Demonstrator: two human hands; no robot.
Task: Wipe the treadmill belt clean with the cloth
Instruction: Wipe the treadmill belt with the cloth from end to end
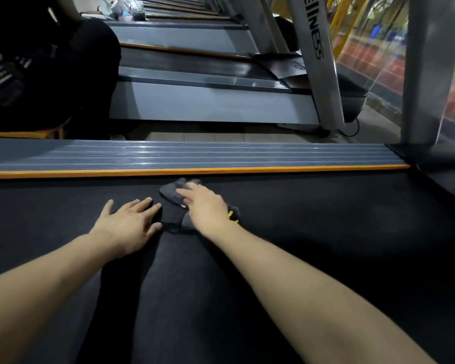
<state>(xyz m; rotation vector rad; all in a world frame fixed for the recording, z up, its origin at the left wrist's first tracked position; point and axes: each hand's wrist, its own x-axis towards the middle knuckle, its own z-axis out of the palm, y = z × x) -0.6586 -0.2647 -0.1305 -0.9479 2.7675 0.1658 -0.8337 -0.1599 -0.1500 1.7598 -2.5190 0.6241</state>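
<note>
The black treadmill belt [326, 232] fills the lower half of the view. A dark grey cloth [172, 192] with a yellow mark at one edge lies on it, close to the orange-edged side rail [195, 158]. My right hand [204, 206] lies flat on top of the cloth, fingers straight, and covers its middle. My left hand [128, 223] rests flat on the bare belt just left of the cloth, fingers spread, holding nothing.
A grey ribbed side rail with an orange strip runs across behind the belt. Beyond it stand more treadmills [208, 101] with a white upright [315, 61]. A person in dark clothes [45, 69] is at the upper left. A metal post [428, 69] rises at the right.
</note>
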